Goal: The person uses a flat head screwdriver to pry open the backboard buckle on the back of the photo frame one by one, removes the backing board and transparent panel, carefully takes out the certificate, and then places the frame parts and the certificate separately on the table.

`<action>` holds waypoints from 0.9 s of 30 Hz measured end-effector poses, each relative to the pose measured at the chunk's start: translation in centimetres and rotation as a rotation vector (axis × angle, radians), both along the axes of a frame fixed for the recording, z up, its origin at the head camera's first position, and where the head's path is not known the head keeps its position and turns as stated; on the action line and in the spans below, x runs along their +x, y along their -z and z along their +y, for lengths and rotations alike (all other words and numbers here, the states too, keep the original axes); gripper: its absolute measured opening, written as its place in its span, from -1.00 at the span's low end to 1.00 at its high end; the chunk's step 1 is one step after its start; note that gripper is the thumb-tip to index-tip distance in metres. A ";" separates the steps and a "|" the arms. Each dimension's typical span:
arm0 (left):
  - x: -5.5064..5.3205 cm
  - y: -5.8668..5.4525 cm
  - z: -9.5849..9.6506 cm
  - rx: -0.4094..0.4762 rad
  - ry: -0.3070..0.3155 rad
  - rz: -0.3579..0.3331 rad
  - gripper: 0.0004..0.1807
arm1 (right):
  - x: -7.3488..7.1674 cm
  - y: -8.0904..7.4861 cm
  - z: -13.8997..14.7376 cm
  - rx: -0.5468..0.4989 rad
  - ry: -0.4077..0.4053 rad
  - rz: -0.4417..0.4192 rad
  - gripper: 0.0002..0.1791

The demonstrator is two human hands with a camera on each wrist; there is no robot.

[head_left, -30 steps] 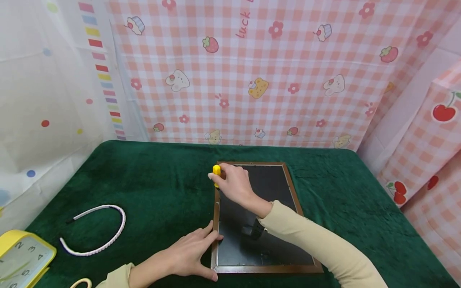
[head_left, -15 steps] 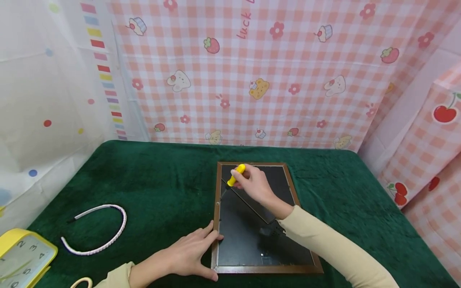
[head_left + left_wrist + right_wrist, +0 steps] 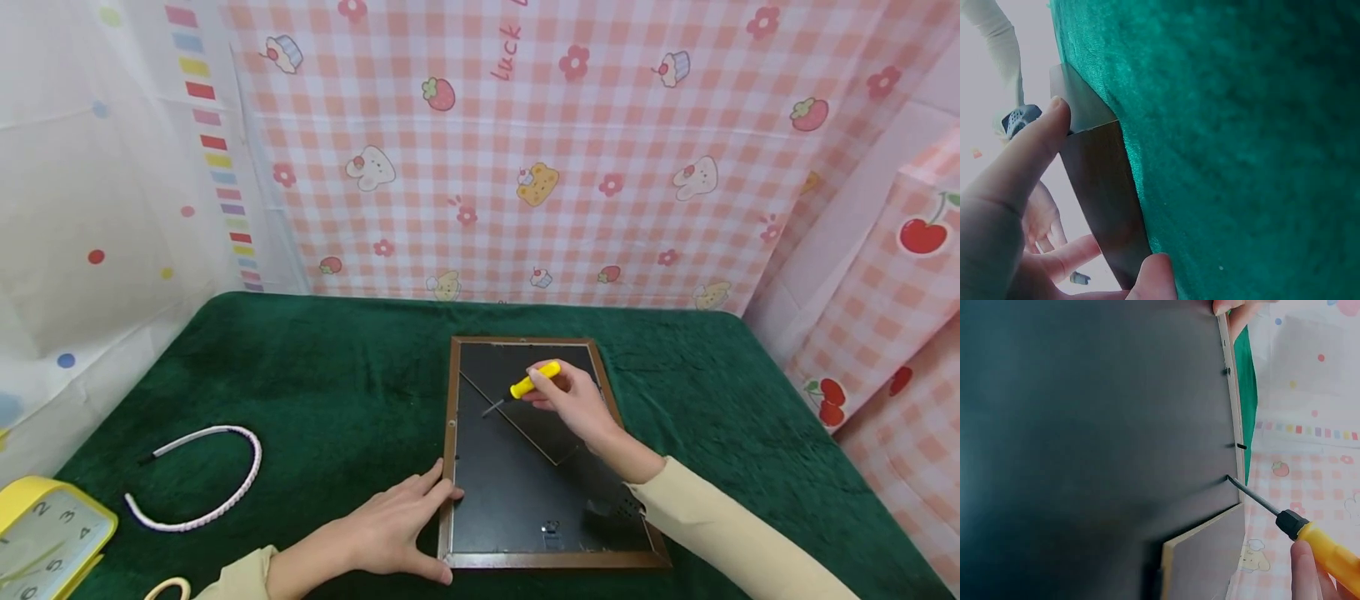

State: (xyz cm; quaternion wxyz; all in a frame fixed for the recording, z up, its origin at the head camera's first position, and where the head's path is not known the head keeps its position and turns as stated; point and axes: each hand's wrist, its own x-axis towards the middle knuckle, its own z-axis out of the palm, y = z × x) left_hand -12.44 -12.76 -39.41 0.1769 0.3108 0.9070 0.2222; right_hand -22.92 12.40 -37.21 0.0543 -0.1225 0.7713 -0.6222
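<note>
A brown-edged picture frame lies on the green cloth with its black back facing up. My right hand grips a yellow-handled screwdriver above the back. The screwdriver shaft slants toward the frame's left side, near its tip a dark shadow; contact cannot be told. My left hand lies spread along the frame's lower left side, its thumb at the near corner and other fingers touching the rim. A stand flap sits on the backing, and small dark tabs line the inner edge.
A white headband lies on the green cloth to the left. Beyond it stands a yellow clock, partly cut off, with a cream-coloured ring nearby. A pink checked curtain hangs behind the table.
My right hand has drawn the screwdriver away from the frame's upper left edge, rightward and toward me, tilting its handle over. The flap shows more fully. My left hand has stayed put.
</note>
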 end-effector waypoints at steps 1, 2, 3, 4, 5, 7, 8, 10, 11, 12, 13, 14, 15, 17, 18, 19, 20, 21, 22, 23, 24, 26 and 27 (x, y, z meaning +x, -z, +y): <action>0.0 0.0 0.0 -0.003 -0.001 0.002 -0.18 | 0.2 0.1 0.2 -0.004 0.000 -0.007 -0.58; 0.0 0.0 0.0 -0.007 -0.004 0.004 -0.18 | 0.4 0.2 0.4 -0.010 -0.003 -0.016 -0.57; 0.1 0.0 0.1 -0.013 -0.005 0.008 -0.18 | 0.6 0.3 0.6 -0.018 -0.007 -0.028 -0.58; 0.1 0.0 0.1 -0.019 -0.008 0.011 -0.17 | 0.8 0.5 0.8 -0.027 -0.016 -0.041 -0.58; 0.2 0.0 0.1 -0.028 -0.012 0.016 -0.17 | 1.1 0.7 0.9 -0.034 -0.029 -0.051 -0.57; 0.3 -0.1 0.2 -0.049 -0.021 0.026 -0.18 | 1.5 1.1 1.1 -0.066 -0.057 -0.086 -0.55; 0.4 -0.1 0.3 -0.059 -0.023 0.034 -0.19 | 1.8 1.3 1.1 -0.081 -0.070 -0.105 -0.55; 0.5 -0.2 0.5 -0.075 -0.030 0.043 -0.21 | 2.2 1.6 1.2 -0.102 -0.094 -0.138 -0.52; 0.6 -0.2 0.5 -0.082 -0.034 0.048 -0.22 | 2.4 1.8 1.2 -0.110 -0.104 -0.154 -0.51; 0.6 -0.2 0.6 -0.086 -0.035 0.053 -0.23 | 2.6 1.9 1.2 -0.121 -0.110 -0.172 -0.51; 0.6 -0.2 0.6 -0.090 -0.038 0.057 -0.24 | 2.8 2.0 1.2 -0.125 -0.114 -0.185 -0.50; 0.7 -0.2 0.6 -0.090 -0.040 0.060 -0.25 | 2.9 2.0 1.1 -0.129 -0.118 -0.197 -0.50; 0.7 -0.2 0.7 -0.091 -0.043 0.061 -0.25 | 3.1 2.1 1.1 -0.130 -0.122 -0.206 -0.50; 0.7 -0.1 0.6 -0.088 -0.046 0.067 -0.25 | 3.3 2.2 1.1 -0.140 -0.132 -0.225 -0.49; 0.7 -0.1 0.6 -0.086 -0.047 0.069 -0.25 | 3.4 2.2 1.1 -0.149 -0.137 -0.236 -0.49; 0.8 -0.2 0.6 -0.083 -0.049 0.071 -0.25 | 3.5 2.2 1.1 -0.156 -0.141 -0.247 -0.48; 0.8 -0.2 0.5 -0.080 -0.049 0.072 -0.25 | 3.6 2.3 1.0 -0.165 -0.146 -0.257 -0.48; 0.8 -0.1 0.5 -0.076 -0.049 0.072 -0.24 | 3.7 2.4 1.0 -0.173 -0.149 -0.267 -0.47; 0.8 -0.1 0.5 -0.071 -0.050 0.072 -0.24 | 3.8 2.4 1.0 -0.181 -0.151 -0.278 -0.46; 0.8 -0.1 0.5 -0.064 -0.052 0.070 -0.24 | 3.9 2.5 1.0 -0.189 -0.152 -0.288 -0.45; 0.9 -0.1 0.4 -0.054 -0.054 0.063 -0.25 | 4.0 2.6 1.0 -0.194 -0.152 -0.297 -0.45; 0.9 0.0 0.3 -0.029 -0.057 0.042 -0.26 | 4.2 2.8 1.1 -0.201 -0.145 -0.311 -0.45; 0.9 0.0 0.2 -0.014 -0.058 0.032 -0.27 | 4.3 2.9 1.1 -0.206 -0.141 -0.317 -0.46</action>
